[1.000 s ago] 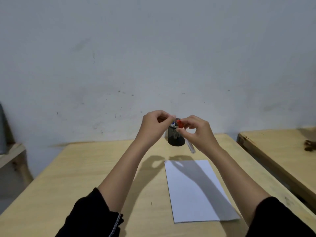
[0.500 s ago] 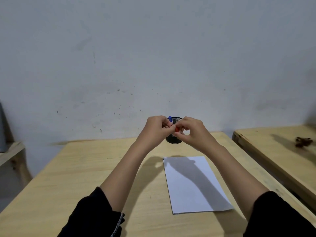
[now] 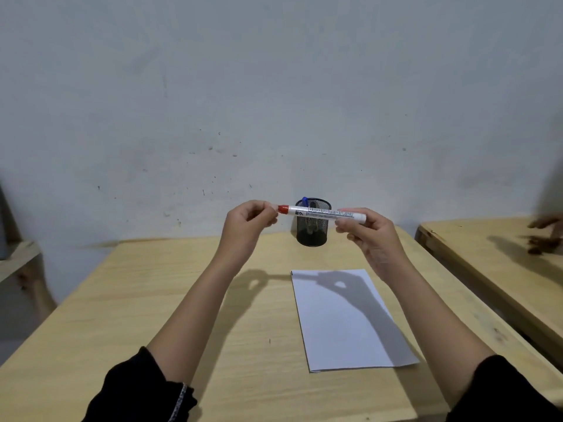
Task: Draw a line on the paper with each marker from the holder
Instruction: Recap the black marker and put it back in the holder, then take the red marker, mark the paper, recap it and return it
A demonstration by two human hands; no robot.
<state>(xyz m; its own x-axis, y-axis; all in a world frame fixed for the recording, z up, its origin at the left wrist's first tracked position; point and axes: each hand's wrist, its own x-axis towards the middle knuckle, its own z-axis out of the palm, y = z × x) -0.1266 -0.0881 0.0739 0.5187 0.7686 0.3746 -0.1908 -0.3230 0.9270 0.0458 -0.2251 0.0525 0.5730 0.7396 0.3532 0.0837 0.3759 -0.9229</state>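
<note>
A white marker [image 3: 323,213] with a red cap lies level in the air in front of the black mesh holder [image 3: 313,229]. My right hand [image 3: 370,236] grips the barrel's right end. My left hand [image 3: 248,228] pinches the red cap [image 3: 283,209] at the left end; the cap still sits on the marker. A blue-capped marker [image 3: 305,201] sticks out of the holder. The white paper [image 3: 347,318] lies flat on the wooden table, below and in front of my right hand, with the hands' shadow across it.
The wooden table [image 3: 152,300] reaches the grey wall behind the holder. A second wooden table [image 3: 487,257] stands at the right, with a blurred hand and a small dark object on it. A wooden stand [image 3: 18,257] is at the far left.
My hands have moved apart and the marker has turned level, so its whole length now shows. The view has tilted a little lower and to the left.
</note>
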